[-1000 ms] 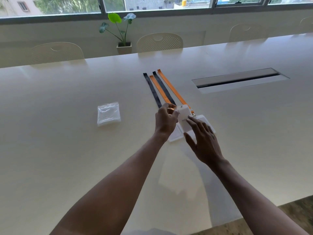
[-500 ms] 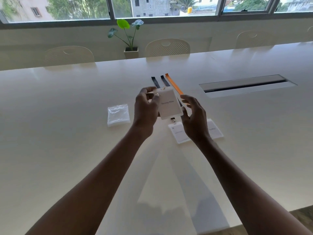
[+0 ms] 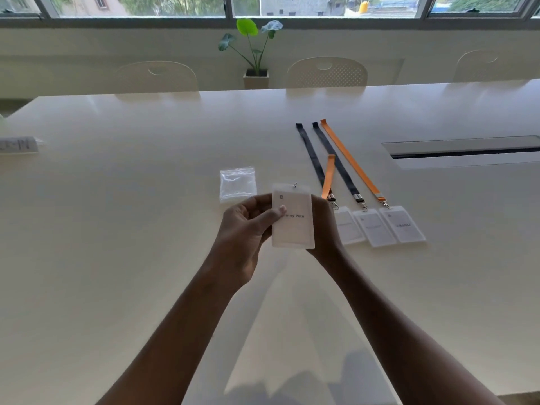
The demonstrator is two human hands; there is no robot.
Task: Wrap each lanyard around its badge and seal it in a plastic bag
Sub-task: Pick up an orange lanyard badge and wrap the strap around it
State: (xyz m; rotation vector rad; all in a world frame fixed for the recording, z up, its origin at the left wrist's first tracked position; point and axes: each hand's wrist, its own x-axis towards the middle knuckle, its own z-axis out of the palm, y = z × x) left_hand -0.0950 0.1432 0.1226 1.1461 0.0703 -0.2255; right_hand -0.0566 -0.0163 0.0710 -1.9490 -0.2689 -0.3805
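- Left hand (image 3: 248, 229) pinches badge (image 3: 293, 226); right hand (image 3: 324, 226) is behind it, its grip hidden.
- Risk: orange lanyard (image 3: 328, 176) lies across dark lanyard (image 3: 306, 147); pulling may drag it.

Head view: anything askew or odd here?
One short orange lanyard beside the held badge slants across the leftmost dark lanyard, against the parallel run of the others. Nothing looks spilled or damaged.

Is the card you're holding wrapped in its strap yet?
Not wrapped. The badge shows a bare front, and an orange lanyard stretches straight beyond the right hand.
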